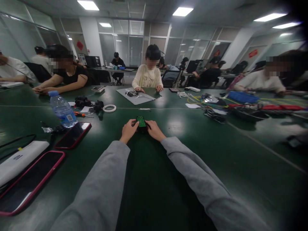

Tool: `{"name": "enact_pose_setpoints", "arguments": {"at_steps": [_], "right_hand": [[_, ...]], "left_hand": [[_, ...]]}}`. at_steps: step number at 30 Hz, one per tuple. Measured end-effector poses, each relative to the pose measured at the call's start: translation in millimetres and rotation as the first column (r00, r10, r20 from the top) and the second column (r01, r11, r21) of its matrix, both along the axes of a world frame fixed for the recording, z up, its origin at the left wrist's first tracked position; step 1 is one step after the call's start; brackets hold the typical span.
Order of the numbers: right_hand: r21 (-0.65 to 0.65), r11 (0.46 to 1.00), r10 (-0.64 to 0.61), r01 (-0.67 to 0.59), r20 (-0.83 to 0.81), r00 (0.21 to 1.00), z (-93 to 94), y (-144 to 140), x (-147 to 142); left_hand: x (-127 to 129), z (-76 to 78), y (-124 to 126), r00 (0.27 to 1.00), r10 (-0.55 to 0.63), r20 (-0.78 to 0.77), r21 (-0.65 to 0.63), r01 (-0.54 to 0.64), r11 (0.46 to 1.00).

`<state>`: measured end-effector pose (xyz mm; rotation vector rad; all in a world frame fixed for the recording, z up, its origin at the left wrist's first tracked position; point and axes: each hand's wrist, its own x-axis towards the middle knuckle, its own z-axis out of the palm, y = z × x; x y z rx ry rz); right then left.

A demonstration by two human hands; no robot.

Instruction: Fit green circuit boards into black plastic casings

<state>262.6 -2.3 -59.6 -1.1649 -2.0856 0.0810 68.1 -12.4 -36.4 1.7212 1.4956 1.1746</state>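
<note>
A small green circuit board (141, 120) sits in a black casing (142, 129) in the middle of the head view, just over or on the green table. My left hand (129, 130) grips the casing from the left, its thumb at the board's edge. On the opposite side my right hand (155, 129) closes around the casing's right edge; a dark sliver shows by its fingers, and I cannot make out whether it is a separate piece. The fingertips under the casing are hidden.
Left on the green table (154, 157) are a water bottle (62, 109), two phones (73, 135), a white box (22, 162), a screwdriver (83, 115) and a tape roll (109, 108). Opposite, a person works over a grey mat (138, 100). Cables and a blue tray (243, 97) lie right.
</note>
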Motion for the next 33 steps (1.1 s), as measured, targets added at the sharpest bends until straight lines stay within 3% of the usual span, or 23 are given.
{"name": "enact_pose_setpoints", "arguments": {"at_steps": [6, 11, 14, 18, 24, 33], "right_hand": [[-0.054, 0.998, -0.016, 0.012, -0.064, 0.998, -2.5, -16.3, -4.8], [-0.14, 0.987, 0.041, -0.081, -0.266, 0.963, 3.5, -29.4, -12.4], [-0.241, 0.961, 0.014, -0.135, -0.446, 0.895, 5.6, -31.3, -13.6], [-0.369, 0.909, -0.068, -0.194, -0.592, 0.803, 4.9, -28.9, -12.8], [-0.331, 0.887, -0.015, -0.321, -0.716, 0.698, 6.0, -27.1, -14.9], [-0.313, 0.868, 0.036, -0.386, -0.735, 0.677, 16.3, -35.2, -17.5]], "left_hand": [[1.8, 2.2, -11.0, 0.986, 0.007, 0.167, -0.022, -0.004, 1.0], [3.2, 3.2, -18.2, 0.896, -0.093, 0.433, -0.012, 0.108, 0.994], [3.4, -0.6, -16.4, 0.886, -0.197, 0.419, 0.035, 0.201, 0.979], [3.3, -7.5, -9.5, 0.872, -0.234, 0.431, 0.054, 0.234, 0.971], [5.1, -11.6, -2.7, 0.822, -0.199, 0.533, 0.034, 0.215, 0.976], [8.1, -7.9, -6.2, 0.826, -0.189, 0.531, 0.029, 0.205, 0.978]]}}
